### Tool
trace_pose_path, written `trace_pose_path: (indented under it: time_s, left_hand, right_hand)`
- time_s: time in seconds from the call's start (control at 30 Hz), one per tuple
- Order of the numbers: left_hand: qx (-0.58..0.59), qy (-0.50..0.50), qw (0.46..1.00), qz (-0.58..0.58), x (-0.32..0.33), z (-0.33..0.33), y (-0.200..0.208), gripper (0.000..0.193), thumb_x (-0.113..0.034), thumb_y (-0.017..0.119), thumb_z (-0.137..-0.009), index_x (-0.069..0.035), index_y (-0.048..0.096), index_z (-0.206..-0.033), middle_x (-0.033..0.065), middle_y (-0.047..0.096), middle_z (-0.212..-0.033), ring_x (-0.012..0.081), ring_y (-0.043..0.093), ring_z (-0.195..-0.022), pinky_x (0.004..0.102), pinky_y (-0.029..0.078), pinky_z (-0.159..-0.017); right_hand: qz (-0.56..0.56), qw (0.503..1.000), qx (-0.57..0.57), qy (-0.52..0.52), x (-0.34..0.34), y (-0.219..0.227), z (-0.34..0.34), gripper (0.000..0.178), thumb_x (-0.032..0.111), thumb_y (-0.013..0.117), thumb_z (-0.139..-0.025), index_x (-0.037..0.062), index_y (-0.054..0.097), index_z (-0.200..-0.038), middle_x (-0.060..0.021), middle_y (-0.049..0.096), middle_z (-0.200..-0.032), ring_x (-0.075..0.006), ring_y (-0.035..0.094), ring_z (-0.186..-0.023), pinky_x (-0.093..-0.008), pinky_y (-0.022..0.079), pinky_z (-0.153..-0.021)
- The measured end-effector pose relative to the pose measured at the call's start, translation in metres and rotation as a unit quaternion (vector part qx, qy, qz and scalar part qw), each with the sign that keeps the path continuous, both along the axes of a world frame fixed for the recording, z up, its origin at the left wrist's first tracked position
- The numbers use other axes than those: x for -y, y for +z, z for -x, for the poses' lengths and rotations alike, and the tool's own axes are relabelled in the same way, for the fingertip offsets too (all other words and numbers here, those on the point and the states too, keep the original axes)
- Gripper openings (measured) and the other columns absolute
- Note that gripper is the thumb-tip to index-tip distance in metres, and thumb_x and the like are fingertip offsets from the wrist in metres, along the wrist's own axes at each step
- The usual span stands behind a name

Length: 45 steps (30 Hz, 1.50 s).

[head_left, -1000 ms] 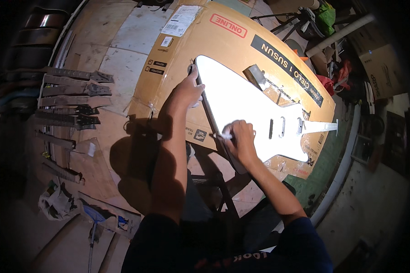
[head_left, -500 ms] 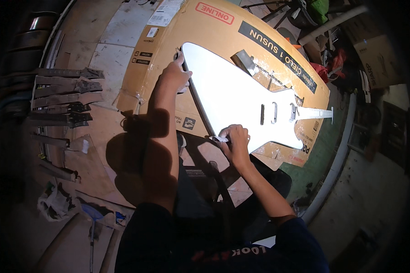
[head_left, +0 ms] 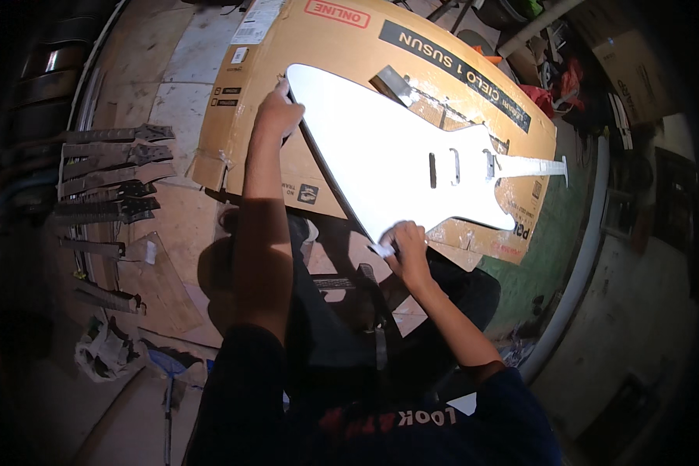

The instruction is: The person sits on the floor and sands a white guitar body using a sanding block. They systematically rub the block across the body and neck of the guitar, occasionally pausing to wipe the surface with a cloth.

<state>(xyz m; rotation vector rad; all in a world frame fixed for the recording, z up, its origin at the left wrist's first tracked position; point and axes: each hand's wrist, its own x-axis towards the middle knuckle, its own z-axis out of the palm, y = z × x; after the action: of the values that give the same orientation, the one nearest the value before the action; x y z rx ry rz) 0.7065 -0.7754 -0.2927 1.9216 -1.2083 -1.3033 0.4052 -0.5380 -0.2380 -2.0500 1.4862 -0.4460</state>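
A white V-shaped electric guitar body with pickup slots and a pale neck rests across a flattened cardboard box. My left hand is closed around the body's far-left tip, fingers on its dark edge; a small pale bit shows below them. At the near tip, my right hand pinches a small white folded piece against the edge. Whether that piece is cloth or paper I cannot make out. My right fingertips are partly hidden behind it.
Several guitar necks lie in a row at the left. A white plastic bag and a blue-headed long-handled tool are on the floor at lower left. A grey pipe runs along the right, with clutter and red plastic behind.
The guitar and box appear shifted left in view. My right hand has slid a little along the edge with the white piece, nearer the tip. My left hand keeps its hold.
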Motion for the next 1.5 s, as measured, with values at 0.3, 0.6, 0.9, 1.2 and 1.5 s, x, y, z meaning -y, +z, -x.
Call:
trace_pose_path:
  time_s: [0.3,0.6,0.9,1.2,1.5]
  left_hand:
    - [0.386,-0.004,0.885,0.258,-0.049,0.079,0.001,0.087,-0.057,0.053,-0.098,0.006,0.032,-0.154,0.0254,0.02,-0.165,0.0439,0.013,-0.153,0.0595,0.016,-0.121]
    - [0.426,-0.194,0.858,0.21,-0.212,0.197,0.03,0.089,-0.064,0.051,-0.095,0.001,0.037,-0.154,0.023,0.023,-0.165,0.0367,0.016,-0.154,0.0597,0.009,-0.123]
    - [0.309,-0.453,0.797,0.253,-0.254,0.215,0.045,0.091,-0.063,0.053,-0.094,0.005,0.034,-0.152,0.0218,0.03,-0.162,0.0334,0.02,-0.154,0.0515,0.015,-0.125]
    - [0.425,-0.213,0.872,0.115,-0.166,0.125,0.04,0.098,-0.06,0.052,-0.097,0.009,0.018,-0.156,0.0293,0.013,-0.166,0.0399,0.008,-0.156,0.0557,0.01,-0.125]
    - [0.402,-0.147,0.899,0.097,-0.104,0.09,0.02,0.089,-0.055,0.043,-0.102,0.01,0.017,-0.157,0.0302,0.01,-0.166,0.0416,0.004,-0.156,0.0567,0.007,-0.124]
  right_hand:
    - [0.036,0.984,-0.016,-0.171,-0.096,0.013,0.088,0.027,-0.005,0.073,-0.064,0.0089,0.06,-0.083,-0.01,0.06,-0.091,-0.0319,0.054,-0.09,-0.0421,0.041,-0.08]
    - [0.104,0.901,0.096,-0.409,-0.113,-0.019,0.114,0.021,-0.007,0.065,-0.068,0.0001,0.058,-0.087,-0.0116,0.061,-0.087,-0.0279,0.06,-0.086,-0.0357,0.048,-0.083]
    - [0.088,0.856,0.215,-0.461,-0.117,-0.032,0.123,0.023,-0.008,0.066,-0.068,-0.0003,0.061,-0.089,-0.0116,0.062,-0.09,-0.0265,0.062,-0.088,-0.0342,0.049,-0.083]
    - [0.0,0.819,0.281,-0.5,-0.115,-0.024,0.121,0.016,0.005,0.071,-0.091,-0.0021,0.063,-0.104,-0.0054,0.066,-0.093,-0.0114,0.061,-0.084,-0.0279,0.05,-0.079]
    - [-0.013,0.818,0.267,-0.51,-0.118,-0.032,0.12,0.026,0.006,0.064,-0.093,-0.0043,0.061,-0.116,-0.0131,0.067,-0.106,-0.0216,0.063,-0.1,-0.0345,0.049,-0.093]
